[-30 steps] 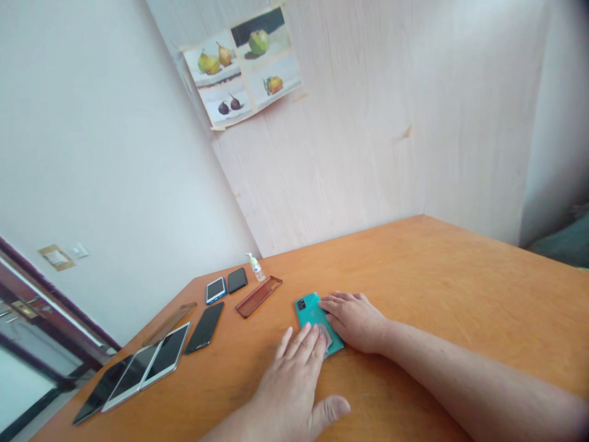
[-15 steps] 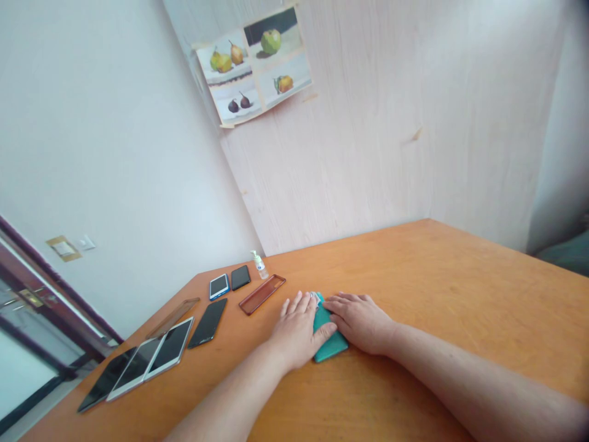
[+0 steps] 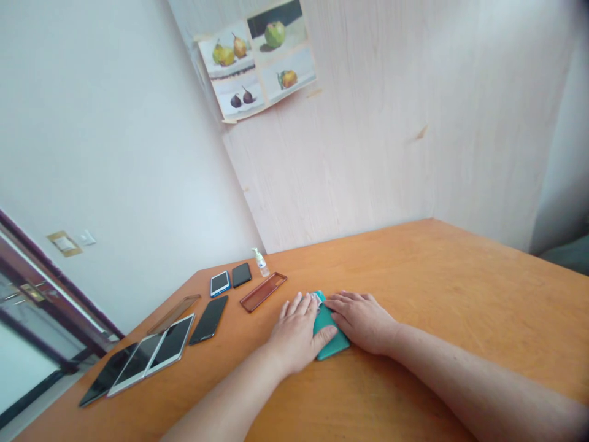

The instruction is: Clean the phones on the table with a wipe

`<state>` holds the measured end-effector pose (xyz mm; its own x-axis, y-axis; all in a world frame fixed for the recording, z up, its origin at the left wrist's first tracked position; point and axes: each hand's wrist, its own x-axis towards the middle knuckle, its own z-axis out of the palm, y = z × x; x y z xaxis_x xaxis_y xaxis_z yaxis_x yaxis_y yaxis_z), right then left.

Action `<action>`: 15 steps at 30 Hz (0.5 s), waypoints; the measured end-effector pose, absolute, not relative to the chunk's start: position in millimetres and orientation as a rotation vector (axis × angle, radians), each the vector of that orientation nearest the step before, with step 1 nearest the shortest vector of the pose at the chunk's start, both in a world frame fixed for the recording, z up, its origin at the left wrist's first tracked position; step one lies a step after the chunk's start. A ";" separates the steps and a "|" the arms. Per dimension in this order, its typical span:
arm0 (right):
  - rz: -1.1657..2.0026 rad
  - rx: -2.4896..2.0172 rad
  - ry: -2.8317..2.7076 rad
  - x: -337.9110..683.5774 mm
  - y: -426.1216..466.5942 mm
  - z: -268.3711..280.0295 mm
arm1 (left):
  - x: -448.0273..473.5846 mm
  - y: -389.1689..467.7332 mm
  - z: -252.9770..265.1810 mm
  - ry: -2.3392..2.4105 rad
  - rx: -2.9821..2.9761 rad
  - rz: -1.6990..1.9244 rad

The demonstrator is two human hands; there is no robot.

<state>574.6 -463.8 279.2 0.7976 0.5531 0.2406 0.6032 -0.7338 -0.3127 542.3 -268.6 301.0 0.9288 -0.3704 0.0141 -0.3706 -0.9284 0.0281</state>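
Observation:
A flat teal phone case (image 3: 334, 348) lies on the wooden table between my two hands, with a small white patterned patch near its far end. Whether a phone is inside it I cannot tell. My left hand (image 3: 297, 334) rests flat over its left side, fingers stretched forward and the thumb lying across the teal surface. From the right, my right hand (image 3: 363, 322) lies flat along the other edge, its fingertips on or against the case. Both hands are open and hide parts of it.
Left of my hands lie a reddish-brown case (image 3: 263, 293), a black phone (image 3: 208, 320), two smaller phones including a blue-edged one (image 3: 219, 283), a clear brown case (image 3: 173, 314) and several tablets (image 3: 133, 365). A pump bottle (image 3: 261, 264) stands near the wall, on the table (image 3: 414, 264).
The camera view has shifted slightly. Both hands stay in nearly the same place on the teal phone case.

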 end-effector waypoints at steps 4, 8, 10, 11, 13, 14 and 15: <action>-0.180 -2.618 -0.875 574.4 -464.2 280.1 | 549.3 -268.7 296.6 -0.513 3.050 0.032; -0.182 -2.621 -0.871 573.6 -463.9 279.6 | 508.7 -268.3 301.5 -0.621 3.034 -0.038; -0.187 -2.621 -0.864 573.3 -463.2 279.3 | 488.0 -267.5 305.3 -0.694 3.025 -0.103; -0.190 -2.621 -0.862 573.1 -462.8 279.2 | 481.6 -267.1 306.8 -0.719 3.021 -0.115; -0.196 -2.622 -0.859 573.1 -462.0 279.3 | 479.5 -266.6 307.6 -0.733 3.023 -0.115; -0.199 -2.623 -0.858 573.1 -461.8 279.4 | 484.0 -266.6 306.9 -0.716 3.030 -0.103; -0.201 -2.624 -0.858 573.2 -461.6 279.6 | 491.8 -266.7 305.5 -0.684 3.039 -0.086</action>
<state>573.2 -461.6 279.6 0.8041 0.5412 0.2458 0.5941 -0.7454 -0.3024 491.8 -266.7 305.5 0.9021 -0.4289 -0.0486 -0.4275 -0.9033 0.0364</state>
